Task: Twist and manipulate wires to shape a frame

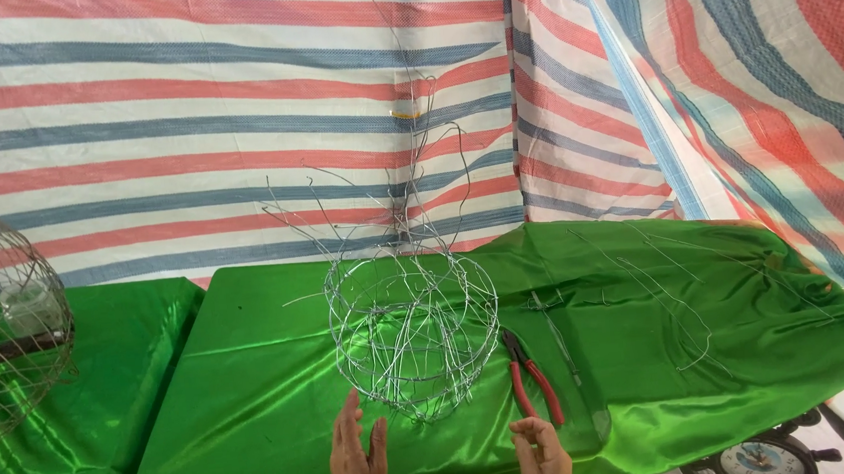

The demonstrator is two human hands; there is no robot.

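Two hands at bench (256, 421) front edge. Wire cage (415, 338) sits just beyond left hand (358, 468), long stems pointing up and away; left is nearer, fingers open, holding nothing. Right hand (543, 458) loosely curled, empty, just below red pliers (531, 377), which lie right of cage

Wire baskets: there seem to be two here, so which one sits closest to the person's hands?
The unfinished wire basket with loose ends sticking up, in the middle of the green cloth, just beyond the left hand. The rounded finished cage stands far off at the left edge.
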